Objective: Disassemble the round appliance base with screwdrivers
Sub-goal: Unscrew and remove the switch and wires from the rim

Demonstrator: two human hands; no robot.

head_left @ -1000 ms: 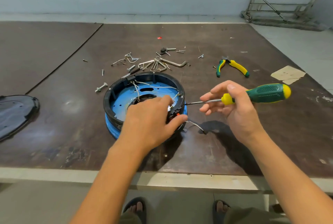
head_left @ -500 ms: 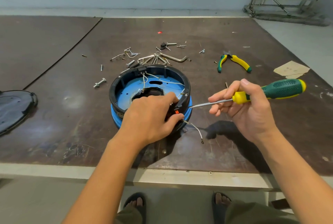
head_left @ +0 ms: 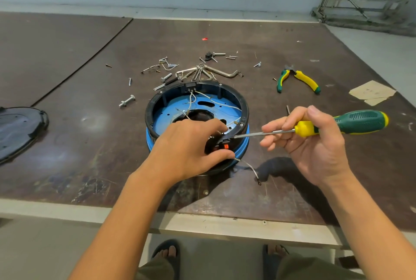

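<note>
Sitting on the dark brown wooden table (head_left: 78, 144), the round black-and-blue plastic appliance base (head_left: 164, 119) is held at its 5 o'clock rim by the left hand (head_left: 186, 147); a small black and orange part (head_left: 225, 144) is pinched in its curled fingers. The green and yellow screwdriver (head_left: 351, 123) is gripped in the curled fingers of the right hand (head_left: 319, 147), tip on that part. Silver screws (head_left: 127, 100) are scattered at 12 o'clock, wide board is seen at 9, the table edge at 6.
</note>
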